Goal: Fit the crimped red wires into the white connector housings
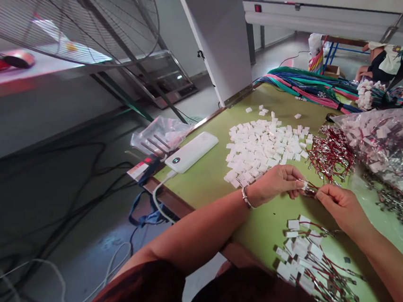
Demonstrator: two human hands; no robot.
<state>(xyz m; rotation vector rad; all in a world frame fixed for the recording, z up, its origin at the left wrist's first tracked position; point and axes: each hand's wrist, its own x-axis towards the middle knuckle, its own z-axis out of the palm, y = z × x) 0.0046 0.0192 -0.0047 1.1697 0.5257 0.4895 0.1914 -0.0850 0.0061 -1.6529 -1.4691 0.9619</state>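
My left hand (285,181) is closed in a pinch on a small white plastic connector (303,186), held just above the green tabletop (205,193). Close to it, my right hand (338,203) pinches a short dark-red wire (311,190) that meets the connector. Whether the wire's end sits inside the housing is too small to tell. Beyond my hands spreads a heap of loose white connectors (263,147). To its right lies a pile of short red wires with metal terminals (331,153). Nearer my body are several connectors with wires attached (304,255).
A white power bank (192,152) with a cable lies at the table's left edge beside a clear plastic bag (160,133). A plastic bag of connectors (389,137) stands at the right. Bundled coloured cables (298,84) lie at the back. A fan (68,26) stands at the upper left. Another person (381,62) sits beyond.
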